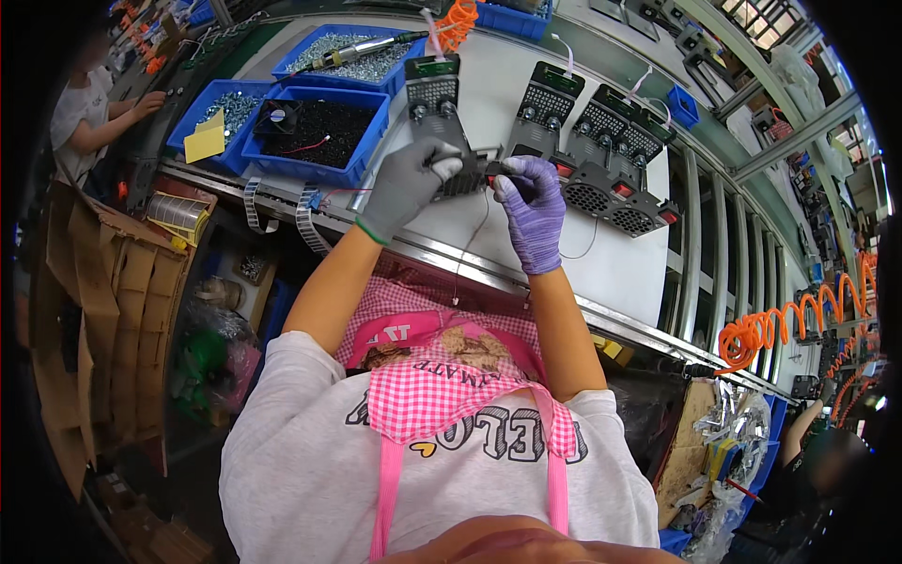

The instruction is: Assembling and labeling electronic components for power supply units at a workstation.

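My left hand [406, 188], in a grey glove, is closed on the near end of a black perforated metal unit [434, 94] with a green circuit board at its far end. My right hand [532, 209], in a purple glove, pinches a small black part with a red face [493, 173], which looks like a rocker switch, at the unit's right side. The fingers partly hide it. A thin cable [473, 240] hangs below the hands and ends in a white plug. To the right, several similar black units [601, 141] with red switches and fan grilles stand on the white worktop.
Blue bins [324, 174] at the left hold dark screws and a small fan [278, 117]; others hold silvery screws. An electric screwdriver [362, 52] lies across one bin. Metal rollers [719, 254] run at right, near an orange coiled hose [752, 338]. Other people work nearby.
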Demonstrator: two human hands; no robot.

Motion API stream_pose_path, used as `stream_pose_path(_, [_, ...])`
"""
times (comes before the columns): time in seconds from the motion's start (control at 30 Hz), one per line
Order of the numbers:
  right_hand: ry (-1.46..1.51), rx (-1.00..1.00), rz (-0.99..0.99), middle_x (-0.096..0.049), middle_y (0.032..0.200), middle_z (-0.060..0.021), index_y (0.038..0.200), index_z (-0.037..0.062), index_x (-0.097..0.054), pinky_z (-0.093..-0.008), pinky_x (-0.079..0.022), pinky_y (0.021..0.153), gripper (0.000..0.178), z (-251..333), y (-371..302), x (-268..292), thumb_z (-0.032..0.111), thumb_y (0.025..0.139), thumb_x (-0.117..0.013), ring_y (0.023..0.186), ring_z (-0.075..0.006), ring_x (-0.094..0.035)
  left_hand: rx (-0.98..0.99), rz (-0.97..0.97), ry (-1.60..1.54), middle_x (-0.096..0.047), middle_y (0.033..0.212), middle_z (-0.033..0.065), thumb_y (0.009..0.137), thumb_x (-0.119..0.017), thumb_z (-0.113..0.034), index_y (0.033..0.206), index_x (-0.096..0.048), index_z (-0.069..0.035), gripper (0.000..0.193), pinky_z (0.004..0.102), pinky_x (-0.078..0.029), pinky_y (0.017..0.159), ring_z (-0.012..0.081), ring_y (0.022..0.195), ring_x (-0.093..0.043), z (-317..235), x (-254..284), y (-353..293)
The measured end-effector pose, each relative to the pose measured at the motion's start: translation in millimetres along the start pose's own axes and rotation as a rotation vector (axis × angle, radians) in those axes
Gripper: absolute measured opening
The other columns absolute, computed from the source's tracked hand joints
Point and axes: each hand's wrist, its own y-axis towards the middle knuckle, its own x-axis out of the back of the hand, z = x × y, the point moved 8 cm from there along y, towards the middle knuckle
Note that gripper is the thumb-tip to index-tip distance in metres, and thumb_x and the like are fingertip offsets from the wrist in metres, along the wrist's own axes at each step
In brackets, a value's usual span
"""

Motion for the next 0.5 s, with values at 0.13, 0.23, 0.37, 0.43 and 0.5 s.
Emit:
stream_pose_path(0.13, [0.054,0.113,0.016,-0.053,0.102,-0.0057,0.108,0.0036,-0.066,-0.0257,-0.053,0.070,0.026,14.3,-2.7,-17.3,-0.008,0.085,-0.071,0.079,-0.0125,-0.059,0.110,-0.007,-0.079,-0.072,0.090,0.0102,0.089,-0.072,-0.018,0.104,-0.070,-0.002,0.021,0.0288,-0.052,0.075,0.0132,0.082,-0.067,5.9,0.8,-12.9])
stream_pose_path(0.23, [-0.072,0.184,-0.007,-0.056,0.101,-0.0058,0.108,0.0056,-0.068,-0.0257,-0.051,0.072,0.026,12.7,-1.3,-15.8,-0.005,0.085,-0.073,0.085,-0.0138,-0.059,0.063,0.013,-0.083,-0.072,0.090,0.0092,0.089,-0.072,-0.016,0.103,-0.071,-0.001,0.020,0.0280,-0.052,0.076,0.0117,0.084,-0.066,5.7,8.2,-15.0])
stream_pose_path(0.37, [-0.178,0.294,-0.032,-0.059,0.100,-0.0057,0.105,0.0038,-0.068,-0.0280,-0.049,0.082,0.022,24.2,0.7,-2.5,-0.002,0.085,-0.074,0.092,-0.0168,-0.059,0.004,0.128,-0.099,-0.071,0.087,0.0085,0.089,-0.072,-0.020,0.101,-0.071,-0.002,0.022,0.0302,-0.052,0.079,0.0129,0.082,-0.066,-5.6,1.8,-11.0])
stream_pose_path(0.43, [-0.166,0.290,-0.047,-0.059,0.097,-0.0056,0.105,0.0030,-0.068,-0.0285,-0.049,0.082,0.020,26.1,-4.0,-0.6,-0.002,0.086,-0.073,0.092,-0.0168,-0.059,0.027,0.156,-0.169,-0.069,0.087,0.0013,0.088,-0.072,-0.014,0.103,-0.072,-0.002,0.020,0.0248,-0.048,0.073,0.0062,0.078,-0.059,2.3,-5.4,-10.3])
stream_pose_path(0.5, [-0.103,0.273,-0.052,-0.059,0.098,-0.0058,0.104,0.0023,-0.068,-0.0291,-0.049,0.082,0.019,23.1,-7.6,-1.2,-0.001,0.087,-0.073,0.091,-0.0167,-0.059,0.026,0.135,-0.238,-0.069,0.086,0.0013,0.087,-0.072,-0.014,0.103,-0.072,-0.002,0.019,0.0249,-0.048,0.072,0.0060,0.077,-0.059,9.1,-3.2,-11.8])
